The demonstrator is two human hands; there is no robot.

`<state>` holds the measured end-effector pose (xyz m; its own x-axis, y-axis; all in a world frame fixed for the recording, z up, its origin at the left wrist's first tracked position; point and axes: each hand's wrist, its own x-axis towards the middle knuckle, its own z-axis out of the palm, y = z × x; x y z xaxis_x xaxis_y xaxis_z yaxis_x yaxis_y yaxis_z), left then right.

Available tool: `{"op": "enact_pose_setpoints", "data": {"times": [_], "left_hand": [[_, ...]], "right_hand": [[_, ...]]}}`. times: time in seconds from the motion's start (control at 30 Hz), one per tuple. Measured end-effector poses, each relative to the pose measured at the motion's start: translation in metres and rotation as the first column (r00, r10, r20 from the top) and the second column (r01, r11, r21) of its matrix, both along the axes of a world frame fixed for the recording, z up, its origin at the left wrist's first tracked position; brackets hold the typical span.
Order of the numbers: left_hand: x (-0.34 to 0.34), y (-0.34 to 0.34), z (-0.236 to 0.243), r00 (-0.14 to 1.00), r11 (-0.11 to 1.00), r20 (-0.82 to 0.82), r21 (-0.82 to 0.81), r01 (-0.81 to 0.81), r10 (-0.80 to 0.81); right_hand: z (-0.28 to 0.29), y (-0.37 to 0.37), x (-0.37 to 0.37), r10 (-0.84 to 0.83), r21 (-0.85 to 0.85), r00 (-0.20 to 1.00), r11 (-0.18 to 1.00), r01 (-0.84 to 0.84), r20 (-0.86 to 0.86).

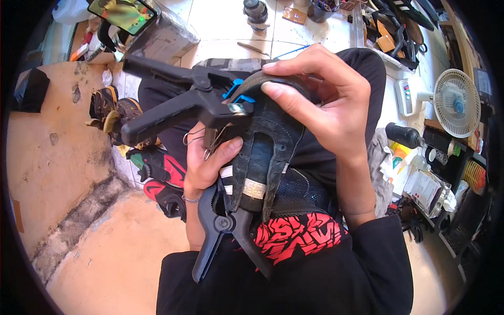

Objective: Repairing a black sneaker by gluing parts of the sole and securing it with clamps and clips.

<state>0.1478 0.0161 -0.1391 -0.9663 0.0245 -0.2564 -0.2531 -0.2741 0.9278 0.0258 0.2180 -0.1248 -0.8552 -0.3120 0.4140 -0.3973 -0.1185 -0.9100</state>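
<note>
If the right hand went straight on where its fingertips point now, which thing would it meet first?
The right hand pinches the edge of the dark shoe; beyond it, the hand would probably meet the upper black clamp with blue pads first, though depth is unclear.

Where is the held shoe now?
In the head view, the held shoe is at the centre, between the left hand and right hand, a blue-tipped clamp at its upper left.

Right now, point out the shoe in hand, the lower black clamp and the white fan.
Shoe [278, 124]: head view, on its dark upper, above the opening.
Lower black clamp [224, 223]: head view, on its round pivot.
White fan [458, 106]: head view, on its blue hub.
</note>
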Motion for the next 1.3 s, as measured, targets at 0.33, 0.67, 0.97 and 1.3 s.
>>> {"op": "enact_pose_setpoints", "data": {"times": [0.33,0.67,0.97,1.3], "left_hand": [[-0.009,-0.02,0.01,0.999,0.999,-0.027,-0.026,-0.032,0.031],[-0.015,-0.018,0.008,0.995,0.995,-0.019,0.027,-0.101,0.102],[-0.017,-0.007,0.017,0.984,0.982,-0.022,0.081,-0.172,0.175],[-0.005,0.009,0.022,0.96,0.95,0.019,0.145,-0.278,0.278]], "right_hand": [[0.03,-0.01,0.026,0.02,-0.107,0.959,0.994,0.01,0.283],[0.033,-0.002,0.024,-0.097,0.1,0.993,0.99,0.104,-0.072],[0.031,-0.009,0.016,-0.184,0.166,0.89,0.947,0.273,-0.417],[0.019,-0.004,0.015,0.188,-0.208,0.949,0.969,-0.136,0.253]]}}
